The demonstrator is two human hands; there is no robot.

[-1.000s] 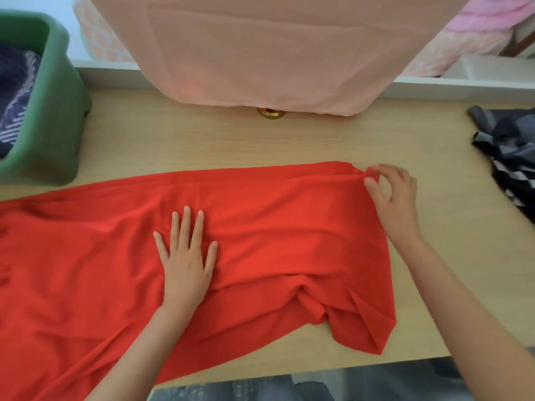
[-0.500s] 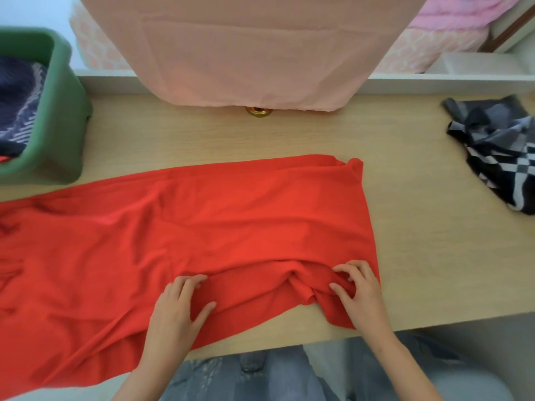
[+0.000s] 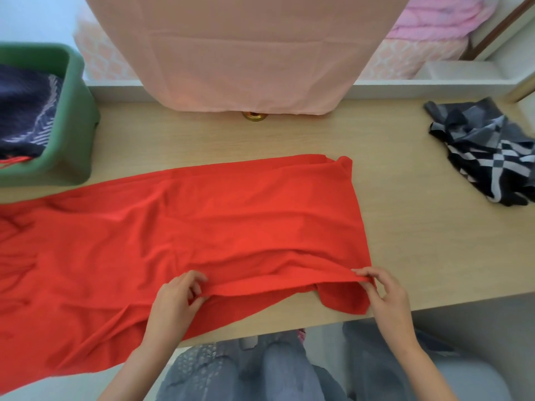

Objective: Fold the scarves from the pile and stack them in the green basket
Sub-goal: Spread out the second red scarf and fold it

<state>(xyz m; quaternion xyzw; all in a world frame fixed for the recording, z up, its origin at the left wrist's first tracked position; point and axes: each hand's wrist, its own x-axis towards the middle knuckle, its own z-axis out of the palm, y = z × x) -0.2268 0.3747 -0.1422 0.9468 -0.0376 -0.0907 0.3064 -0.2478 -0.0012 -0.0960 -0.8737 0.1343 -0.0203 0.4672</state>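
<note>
Pinching the near edge of a red scarf point(image 3: 231, 221), a person seated at a pale wooden desk point(image 3: 419, 241) lifts a fold of the cloth just off the surface with both hands. The left hand point(image 3: 176, 299) has thumb and curled fingers closed on the fabric about midway along the near edge, while the right hand point(image 3: 388, 296) grips the same raised fold at the scarf's right end, where a loose flap lies beneath it close to the desk's front edge. The scarf stretches flat across the middle of the desk, its far edge running roughly straight and its far right corner slightly bunched; its left portion is rumpled and spills over the front of the desk. At the far left stands the green basket point(image 3: 78, 134), touching or just beside the scarf's far edge, with a dark blue patterned scarf point(image 3: 26, 111) lying inside it and a sliver of red cloth showing at its near rim. Well apart to the right, a black, grey and white checked scarf point(image 3: 486, 151) sits crumpled near the desk's far corner. A pink cloth point(image 3: 254, 53) hangs over the back of the desk, with a small brass-coloured round fitting point(image 3: 254, 115) just below its hem. The person's knees, in grey-blue trousers point(image 3: 278, 369), show beneath the desk's front edge.
</note>
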